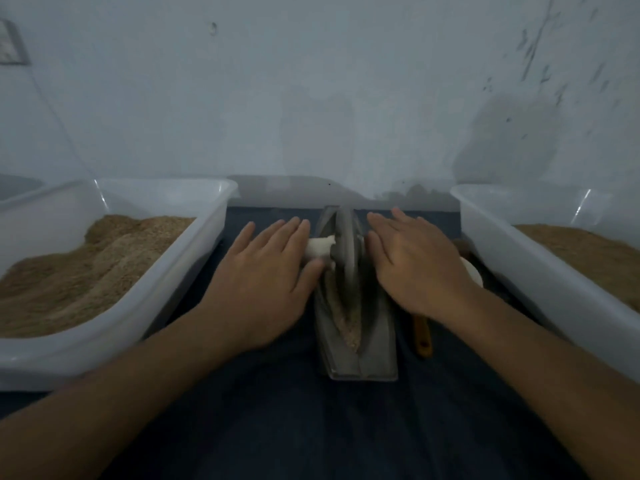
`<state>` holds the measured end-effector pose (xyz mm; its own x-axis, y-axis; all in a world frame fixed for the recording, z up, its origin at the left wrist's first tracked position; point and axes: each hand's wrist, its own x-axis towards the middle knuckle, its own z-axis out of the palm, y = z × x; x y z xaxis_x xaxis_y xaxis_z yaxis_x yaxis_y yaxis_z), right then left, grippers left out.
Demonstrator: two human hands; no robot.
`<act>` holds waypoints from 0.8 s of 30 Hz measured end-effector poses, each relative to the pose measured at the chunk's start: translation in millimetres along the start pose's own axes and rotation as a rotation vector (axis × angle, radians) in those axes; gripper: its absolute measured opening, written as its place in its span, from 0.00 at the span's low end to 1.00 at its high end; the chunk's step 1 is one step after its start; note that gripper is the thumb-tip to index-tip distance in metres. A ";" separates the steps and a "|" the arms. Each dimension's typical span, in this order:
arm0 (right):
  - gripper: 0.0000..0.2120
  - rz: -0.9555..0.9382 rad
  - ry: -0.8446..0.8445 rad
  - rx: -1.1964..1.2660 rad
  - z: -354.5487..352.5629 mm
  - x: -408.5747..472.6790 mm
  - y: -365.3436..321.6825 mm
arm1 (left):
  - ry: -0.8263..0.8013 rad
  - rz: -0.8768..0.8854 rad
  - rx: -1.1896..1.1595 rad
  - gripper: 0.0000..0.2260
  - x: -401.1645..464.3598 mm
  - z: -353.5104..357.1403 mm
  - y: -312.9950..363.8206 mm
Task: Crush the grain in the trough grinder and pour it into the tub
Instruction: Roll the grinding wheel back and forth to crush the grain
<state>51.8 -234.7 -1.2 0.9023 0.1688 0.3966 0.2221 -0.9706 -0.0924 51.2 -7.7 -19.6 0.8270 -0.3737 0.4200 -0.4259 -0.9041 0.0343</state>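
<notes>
Both hands lie flat with fingers straight, gripping nothing: the left hand presses its palm on the white axle handle left of the grinding wheel, and the right hand rests the same way on the wheel's other side (the handle under it is hidden). Both forearms reach in from the near corners over a dark blue cloth. The wheel stands upright in the metal trough grinder, whose near end lies between the wrists, with crushed grain along its groove. A wooden-handled tool lies just beside the trough on its right. The left tub and right tub, both white and holding tan grain, flank the hands closely, leaving a narrow lane. Beyond stands a pale wall.
</notes>
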 end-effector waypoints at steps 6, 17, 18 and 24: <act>0.15 0.185 -0.075 -0.020 5.3 74.8 1.7 | -0.139 -0.124 0.077 0.27 98.1 13.3 -6.7; 0.27 -0.035 0.032 0.029 -6.0 -29.9 -1.1 | 0.087 -0.017 0.012 0.29 -25.3 -9.6 14.6; 0.27 -0.058 0.049 0.038 -8.3 -40.6 -0.2 | 0.113 0.017 0.025 0.28 -35.7 -12.7 15.5; 0.28 -0.039 0.048 0.010 1.5 -24.0 0.8 | 0.045 -0.007 0.012 0.31 -10.4 -7.9 12.6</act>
<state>30.9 -239.3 -12.1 0.8740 0.1980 0.4437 0.2610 -0.9616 -0.0850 34.4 -13.5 -16.3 0.8125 -0.3578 0.4602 -0.4155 -0.9092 0.0268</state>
